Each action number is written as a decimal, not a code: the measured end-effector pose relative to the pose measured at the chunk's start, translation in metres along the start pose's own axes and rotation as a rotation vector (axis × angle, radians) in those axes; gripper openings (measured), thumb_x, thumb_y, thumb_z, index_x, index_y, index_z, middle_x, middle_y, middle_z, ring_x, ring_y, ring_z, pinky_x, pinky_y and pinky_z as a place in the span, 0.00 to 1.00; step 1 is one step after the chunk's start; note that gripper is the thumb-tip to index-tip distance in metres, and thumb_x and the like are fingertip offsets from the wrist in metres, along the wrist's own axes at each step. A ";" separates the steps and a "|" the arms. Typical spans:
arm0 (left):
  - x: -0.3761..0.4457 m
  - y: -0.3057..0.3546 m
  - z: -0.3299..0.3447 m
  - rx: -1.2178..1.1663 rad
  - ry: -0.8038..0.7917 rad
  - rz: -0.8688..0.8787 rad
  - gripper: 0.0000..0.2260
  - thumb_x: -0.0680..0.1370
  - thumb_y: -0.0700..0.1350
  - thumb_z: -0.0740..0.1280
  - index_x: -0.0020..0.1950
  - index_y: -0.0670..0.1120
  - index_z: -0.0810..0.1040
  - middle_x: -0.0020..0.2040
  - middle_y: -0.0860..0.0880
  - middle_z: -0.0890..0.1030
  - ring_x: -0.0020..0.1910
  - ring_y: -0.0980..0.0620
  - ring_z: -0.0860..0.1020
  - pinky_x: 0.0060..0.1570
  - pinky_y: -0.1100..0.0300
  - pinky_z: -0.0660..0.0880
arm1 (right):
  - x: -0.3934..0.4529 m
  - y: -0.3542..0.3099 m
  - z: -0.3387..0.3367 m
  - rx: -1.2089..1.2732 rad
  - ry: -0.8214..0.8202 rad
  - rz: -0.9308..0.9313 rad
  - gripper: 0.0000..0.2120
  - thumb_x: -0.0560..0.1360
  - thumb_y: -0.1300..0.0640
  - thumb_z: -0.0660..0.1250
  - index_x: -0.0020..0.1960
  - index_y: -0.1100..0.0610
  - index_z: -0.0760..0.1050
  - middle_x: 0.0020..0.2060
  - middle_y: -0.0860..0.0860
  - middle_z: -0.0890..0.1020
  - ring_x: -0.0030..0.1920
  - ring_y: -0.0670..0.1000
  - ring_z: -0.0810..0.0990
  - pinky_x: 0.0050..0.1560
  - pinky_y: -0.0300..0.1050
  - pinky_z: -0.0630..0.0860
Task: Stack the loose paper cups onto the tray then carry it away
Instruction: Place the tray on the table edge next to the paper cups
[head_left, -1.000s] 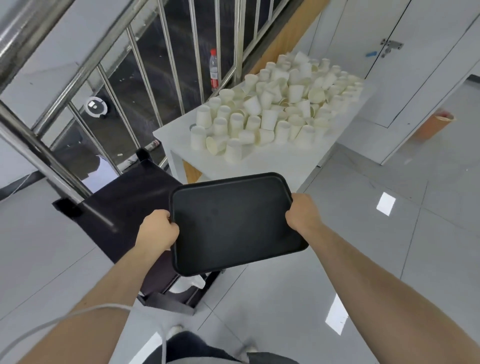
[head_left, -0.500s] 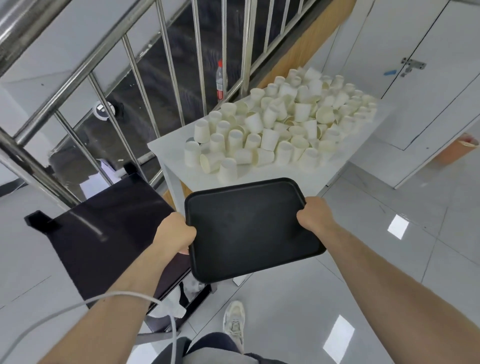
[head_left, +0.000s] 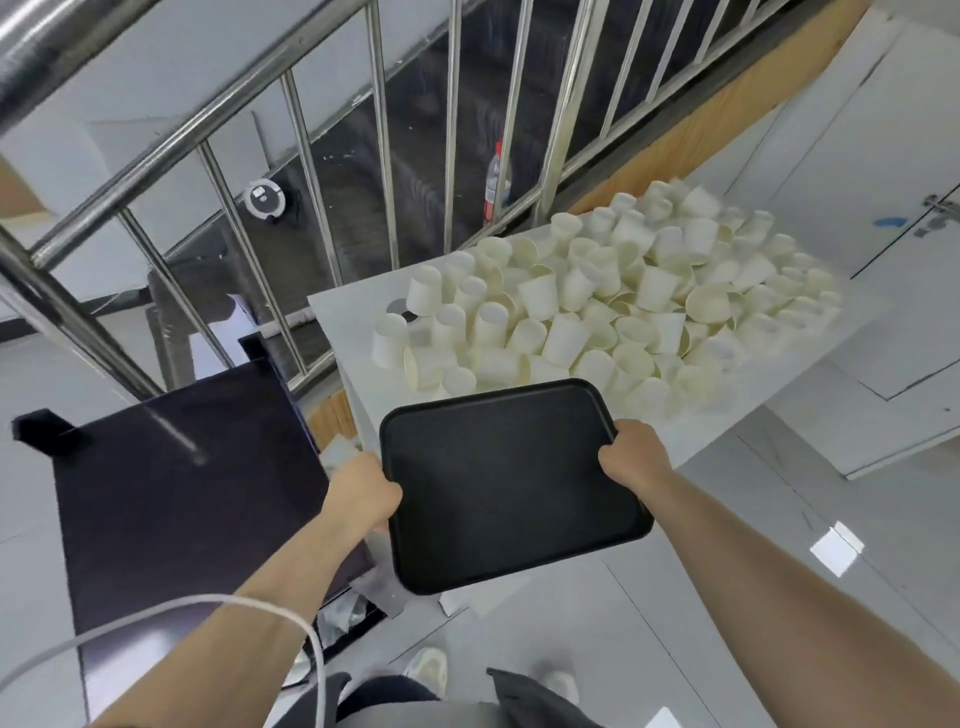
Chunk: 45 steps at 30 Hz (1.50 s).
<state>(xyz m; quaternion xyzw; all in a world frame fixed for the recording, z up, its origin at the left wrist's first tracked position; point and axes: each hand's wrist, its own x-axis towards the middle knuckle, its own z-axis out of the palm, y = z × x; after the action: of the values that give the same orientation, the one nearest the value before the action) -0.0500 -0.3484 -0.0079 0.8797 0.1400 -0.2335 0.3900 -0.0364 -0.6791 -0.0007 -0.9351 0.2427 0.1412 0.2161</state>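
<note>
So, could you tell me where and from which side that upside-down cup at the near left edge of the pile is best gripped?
The upside-down cup is probably best pinched round its side wall, just below the closed base, coming from the left, where the table is bare and no other cup crowds it. Both hands now hold the tray.

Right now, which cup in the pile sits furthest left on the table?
The upside-down cup at the pile's left edge, standing apart beside a dark round spot on the white table; every other cup lies to its right.

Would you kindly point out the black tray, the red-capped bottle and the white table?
black tray (head_left: 498, 483), head view, bare middle.
red-capped bottle (head_left: 497, 182), head view, its body.
white table (head_left: 348, 322), head view, bare near-left corner.
</note>
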 end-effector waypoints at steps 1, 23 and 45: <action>0.002 0.002 0.007 0.001 0.013 -0.027 0.05 0.71 0.34 0.58 0.43 0.39 0.73 0.42 0.39 0.81 0.39 0.42 0.82 0.40 0.47 0.82 | 0.010 0.001 0.000 -0.008 -0.021 -0.014 0.09 0.72 0.63 0.61 0.51 0.61 0.75 0.49 0.58 0.78 0.42 0.55 0.77 0.35 0.43 0.69; -0.029 0.021 0.125 -0.213 0.295 -0.345 0.12 0.73 0.35 0.59 0.54 0.44 0.75 0.44 0.46 0.80 0.45 0.47 0.78 0.46 0.54 0.76 | 0.116 0.031 0.020 -0.045 -0.354 -0.304 0.15 0.71 0.60 0.61 0.58 0.60 0.75 0.54 0.57 0.78 0.49 0.56 0.78 0.45 0.46 0.76; -0.015 0.033 0.118 -0.100 0.190 -0.300 0.10 0.77 0.42 0.62 0.57 0.47 0.68 0.57 0.45 0.75 0.45 0.50 0.75 0.44 0.57 0.75 | 0.120 0.022 0.020 -0.161 -0.316 -0.306 0.25 0.76 0.51 0.64 0.70 0.58 0.66 0.64 0.57 0.73 0.62 0.58 0.74 0.62 0.51 0.74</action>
<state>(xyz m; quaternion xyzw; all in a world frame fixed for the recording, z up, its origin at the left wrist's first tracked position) -0.0842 -0.4598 -0.0494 0.8466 0.3172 -0.1974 0.3791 0.0497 -0.7341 -0.0695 -0.9416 0.0491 0.2701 0.1951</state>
